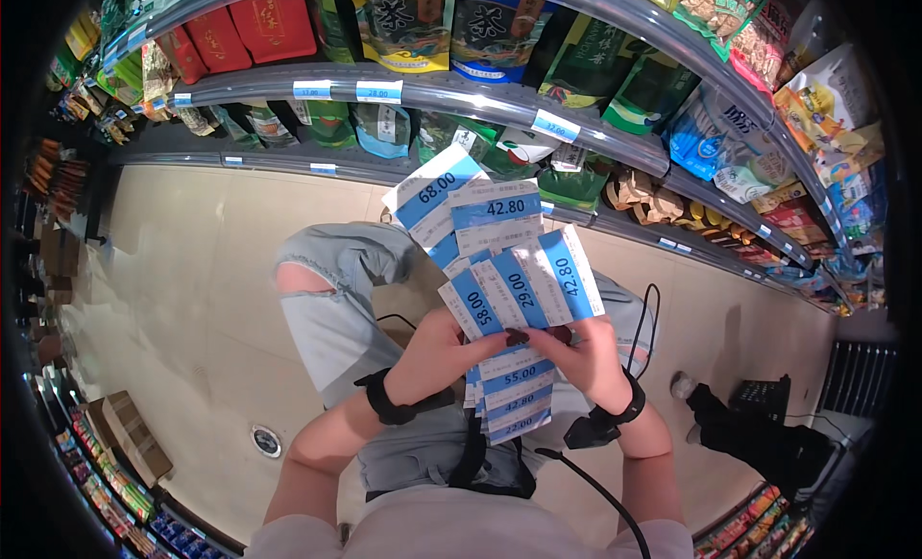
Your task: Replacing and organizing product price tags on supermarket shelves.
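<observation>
Both of my hands grip a fanned bundle of blue-and-white paper price labels [504, 292] above my lap. My left hand [439, 354] pinches it from the left, thumb on top. From the right, my right hand [587, 357] does the same, its thumb almost meeting the other. Several strips spread upward past my fingers, overlapping at different angles. A further part of the bundle [515, 400] hangs below my thumbs. The labels bear printed prices. My other fingers are hidden behind the paper. A black strap sits around each wrist.
Ahead, a curved shelf edge [461, 101] carries price labels below bagged tea [407, 26] and red packets [274, 26]. Bagged snacks [727, 141] fill the right side. A cardboard box [130, 436] stands at lower left. Another person's dark-clothed leg [749, 429] and a black basket [760, 399] are at right.
</observation>
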### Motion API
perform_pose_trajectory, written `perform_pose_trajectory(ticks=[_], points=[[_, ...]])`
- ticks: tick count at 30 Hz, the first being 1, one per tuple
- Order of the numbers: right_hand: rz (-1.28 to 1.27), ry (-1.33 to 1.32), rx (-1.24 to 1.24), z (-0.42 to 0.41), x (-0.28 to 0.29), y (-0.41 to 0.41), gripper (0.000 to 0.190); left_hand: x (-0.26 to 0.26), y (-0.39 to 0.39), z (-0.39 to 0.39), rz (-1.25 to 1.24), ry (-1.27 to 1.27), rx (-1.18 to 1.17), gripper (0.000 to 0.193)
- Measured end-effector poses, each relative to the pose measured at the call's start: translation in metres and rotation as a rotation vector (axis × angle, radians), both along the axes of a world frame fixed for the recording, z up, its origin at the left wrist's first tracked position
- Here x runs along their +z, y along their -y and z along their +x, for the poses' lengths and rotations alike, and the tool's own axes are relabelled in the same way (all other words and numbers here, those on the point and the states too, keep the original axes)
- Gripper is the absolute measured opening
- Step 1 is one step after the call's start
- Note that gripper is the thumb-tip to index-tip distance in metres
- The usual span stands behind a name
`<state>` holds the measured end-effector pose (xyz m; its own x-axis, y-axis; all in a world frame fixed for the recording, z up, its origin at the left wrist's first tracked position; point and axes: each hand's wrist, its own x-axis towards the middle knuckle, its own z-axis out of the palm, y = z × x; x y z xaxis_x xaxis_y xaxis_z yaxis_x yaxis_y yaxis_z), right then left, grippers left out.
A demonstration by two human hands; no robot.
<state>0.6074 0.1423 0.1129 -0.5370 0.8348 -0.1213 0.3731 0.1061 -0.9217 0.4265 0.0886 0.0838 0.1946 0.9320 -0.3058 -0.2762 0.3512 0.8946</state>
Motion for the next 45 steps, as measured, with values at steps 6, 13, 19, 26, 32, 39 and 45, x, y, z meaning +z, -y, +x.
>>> perform_pose_trajectory(ticks=[6,13,19,26,32,39,45], points=[[-0.058,-0.046,-0.006,-0.002,0.001,0.001,0.022,-0.003,0.002,0.001,0.002,0.072,-0.005,0.036],[-0.095,-0.013,0.013,-0.001,-0.001,-0.001,0.024,-0.009,0.003,0.004,-0.017,0.132,0.011,0.04],[-0.099,-0.034,0.03,-0.001,-0.002,-0.003,0.024,-0.014,0.003,0.005,0.003,0.152,0.022,0.039],[-0.101,-0.014,0.0,0.001,-0.002,-0.002,0.023,-0.009,0.002,0.002,-0.035,0.168,-0.027,0.039],[0.037,0.029,0.089,0.003,0.004,-0.011,0.018,0.001,0.001,0.004,0.025,0.111,-0.041,0.036],[0.023,-0.052,-0.036,0.002,-0.003,-0.006,0.015,0.004,0.002,0.005,-0.025,0.113,-0.046,0.029],[0.083,-0.089,-0.052,0.003,-0.006,-0.006,0.015,0.0,0.003,0.006,-0.058,0.191,-0.003,0.025]])
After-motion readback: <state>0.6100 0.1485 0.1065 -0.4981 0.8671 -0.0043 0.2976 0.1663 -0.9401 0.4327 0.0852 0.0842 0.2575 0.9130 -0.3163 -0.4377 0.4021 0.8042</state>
